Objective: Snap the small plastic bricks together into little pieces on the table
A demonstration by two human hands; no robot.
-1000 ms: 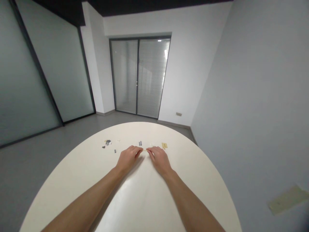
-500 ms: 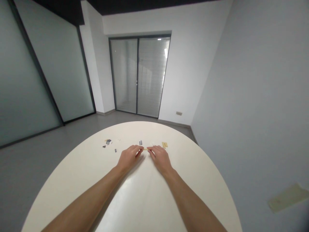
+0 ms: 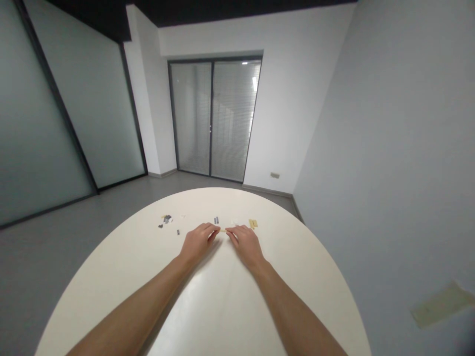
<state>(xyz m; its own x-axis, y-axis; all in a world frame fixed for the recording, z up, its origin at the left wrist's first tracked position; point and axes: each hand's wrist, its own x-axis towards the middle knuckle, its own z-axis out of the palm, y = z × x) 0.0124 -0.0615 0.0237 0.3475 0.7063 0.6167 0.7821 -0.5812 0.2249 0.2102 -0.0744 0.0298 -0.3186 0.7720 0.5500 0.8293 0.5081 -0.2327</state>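
Note:
A small, thin yellow piece [image 3: 223,230] is pinched at its two ends, just above or on the white round table [image 3: 208,316]. My left hand [image 3: 200,241] is closed on its left end, and my right hand [image 3: 245,242] is closed on its right end. Only the middle of the piece shows between the fingertips, too small to tell its kind. Past my left fingertips lie small grey-blue pieces [image 3: 216,220]. Flat yellow pieces [image 3: 253,223] lie beyond my right hand.
At the left of the tabletop is a little heap of dark and pale bits [image 3: 167,218]. One dark bit [image 3: 161,226] and a small grey piece [image 3: 178,232] lie nearer. A wall [image 3: 393,148] rises to the right, and a glass door [image 3: 211,118] stands behind the table.
The view has tipped up very slightly. Both hands keep their pinch on the yellow piece, with hardly any visible movement.

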